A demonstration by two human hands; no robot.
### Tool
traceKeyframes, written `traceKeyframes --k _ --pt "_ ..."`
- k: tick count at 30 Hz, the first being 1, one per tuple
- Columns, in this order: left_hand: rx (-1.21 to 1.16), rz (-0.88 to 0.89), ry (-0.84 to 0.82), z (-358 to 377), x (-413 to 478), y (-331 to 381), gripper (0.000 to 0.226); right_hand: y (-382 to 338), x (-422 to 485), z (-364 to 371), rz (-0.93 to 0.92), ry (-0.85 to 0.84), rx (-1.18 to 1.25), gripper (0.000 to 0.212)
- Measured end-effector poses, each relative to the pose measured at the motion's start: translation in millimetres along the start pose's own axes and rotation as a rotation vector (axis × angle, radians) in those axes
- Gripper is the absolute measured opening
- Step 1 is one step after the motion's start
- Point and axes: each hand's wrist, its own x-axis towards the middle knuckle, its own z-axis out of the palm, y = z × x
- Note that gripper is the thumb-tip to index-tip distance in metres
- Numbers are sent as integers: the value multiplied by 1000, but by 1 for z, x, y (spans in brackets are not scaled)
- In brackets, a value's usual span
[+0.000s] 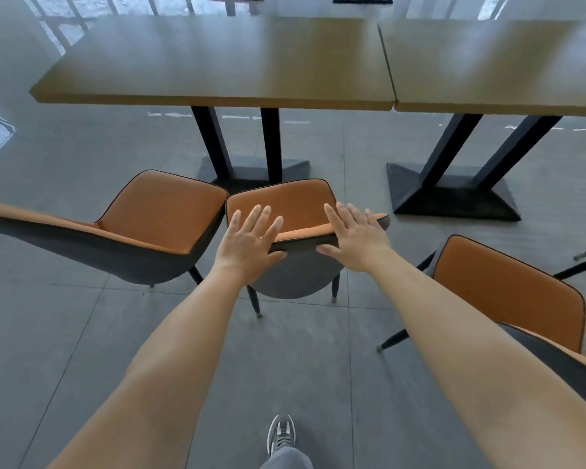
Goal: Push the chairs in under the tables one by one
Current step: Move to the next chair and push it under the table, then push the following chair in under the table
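Orange-seated middle chair (pixel 285 204) stands short of the left counter (pixel 214 62); my left hand (pixel 251 238) and right hand (pixel 356 238) rest spread on its backrest. I judge none pushed in: left chair (pixel 156 214) and right chair (pixel 508 292) wait.

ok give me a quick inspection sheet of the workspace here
surface: left table and right table butted together, tops bare
job's things: middle chair, left chair and right chair, all still out on the floor
clutter: nothing seen
hands: left hand and right hand flat on the middle chair's backrest, fingers spread
cables: nothing seen
surroundings: grey tiled floor, more table bases beyond, person's shoe
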Motion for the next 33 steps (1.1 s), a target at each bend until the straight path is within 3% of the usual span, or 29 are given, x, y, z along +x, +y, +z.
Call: traceKeyframes --k 10,18,24,33 --pt "-13 -103 295 -74 -9 29 77 29 -72 -69 92 216 20 72" --pt "-97 40 413 -125 -28 140 78 92 -187 -63 216 290 26 74" --pt "-113 180 336 -145 -42 257 79 168 -287 -28 370 273 64 74" --pt "-69 392 224 -143 -35 378 86 260 -382 38 615 103 172 79"
